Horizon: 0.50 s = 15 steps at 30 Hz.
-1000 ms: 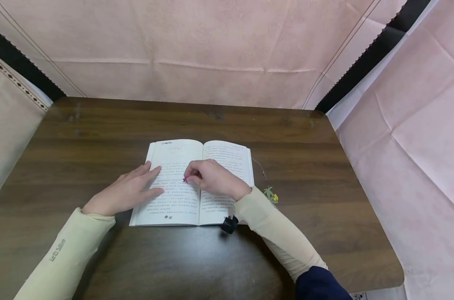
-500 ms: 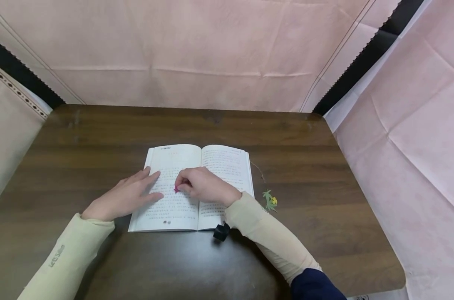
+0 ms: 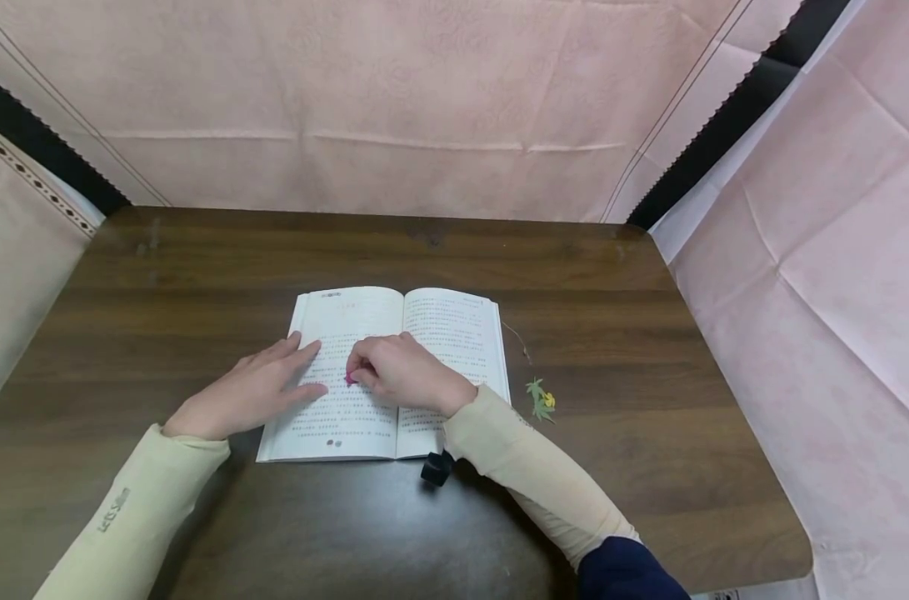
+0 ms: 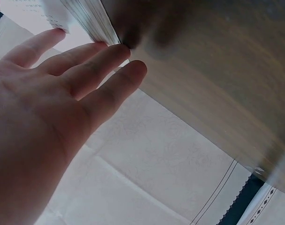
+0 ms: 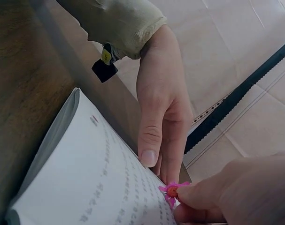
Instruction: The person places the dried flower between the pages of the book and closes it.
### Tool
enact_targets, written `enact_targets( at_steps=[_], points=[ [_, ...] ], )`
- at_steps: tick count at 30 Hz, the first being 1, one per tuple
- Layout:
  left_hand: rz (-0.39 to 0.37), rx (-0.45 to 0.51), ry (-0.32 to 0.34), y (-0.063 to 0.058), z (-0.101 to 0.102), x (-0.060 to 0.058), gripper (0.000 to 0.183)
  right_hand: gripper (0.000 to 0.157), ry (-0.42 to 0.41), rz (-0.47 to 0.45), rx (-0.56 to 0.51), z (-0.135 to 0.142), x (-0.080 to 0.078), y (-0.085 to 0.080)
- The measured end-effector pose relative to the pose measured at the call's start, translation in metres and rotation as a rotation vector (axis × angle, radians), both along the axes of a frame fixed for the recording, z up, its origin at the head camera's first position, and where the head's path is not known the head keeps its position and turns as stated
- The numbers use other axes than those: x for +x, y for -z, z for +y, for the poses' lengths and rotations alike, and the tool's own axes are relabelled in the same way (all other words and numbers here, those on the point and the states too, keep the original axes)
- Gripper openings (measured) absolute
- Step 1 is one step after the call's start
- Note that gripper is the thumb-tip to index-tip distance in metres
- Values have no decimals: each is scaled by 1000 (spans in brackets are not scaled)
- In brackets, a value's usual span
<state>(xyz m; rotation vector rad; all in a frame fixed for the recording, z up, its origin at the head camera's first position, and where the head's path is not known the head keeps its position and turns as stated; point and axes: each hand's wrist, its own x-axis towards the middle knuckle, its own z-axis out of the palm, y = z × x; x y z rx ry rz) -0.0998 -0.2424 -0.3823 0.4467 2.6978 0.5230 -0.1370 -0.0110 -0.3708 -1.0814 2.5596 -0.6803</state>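
Bordering the tabletop at far left, pale cloth hangs beside a black strip. Next comes the left sleeve, pale green with dark lettering; in the right wrist view, 1 black block hangs under it. From it reaches the left hand, its grip released, fingers spread and fairly straight. It rests at the book's outer left edge, with fingertips over the left page and, in the left wrist view, others beside the page edges.

The book lies spread on the tabletop, 2 printed pages facing up. Over its left page, to the right of the left hand, is the pink flower, which has an orange centre. The right hand pinches it, its grip closed with thumb and forefinger meeting at the flower; whether the petals touch the paper, I cannot tell.

Farther right, another block hangs below the right sleeve, which meets a navy cuff. Past the book's right edge, a thin thread trails onto the tabletop, near a leafy green sprig with a yellow bloom.
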Motion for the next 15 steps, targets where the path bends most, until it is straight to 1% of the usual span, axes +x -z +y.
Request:
enact_targets(
  at_steps=[8, 11, 15],
  points=[
    [13, 7, 0, 0, 0, 1, 82, 6, 14, 20, 26, -2, 2, -2],
    [15, 4, -4, -1, 0, 2, 81, 7, 6, 49, 34, -4, 4, -2],
    [20, 3, 1, 0, 0, 3, 80, 10, 17, 103, 74, -4, 4, -2]
  ],
)
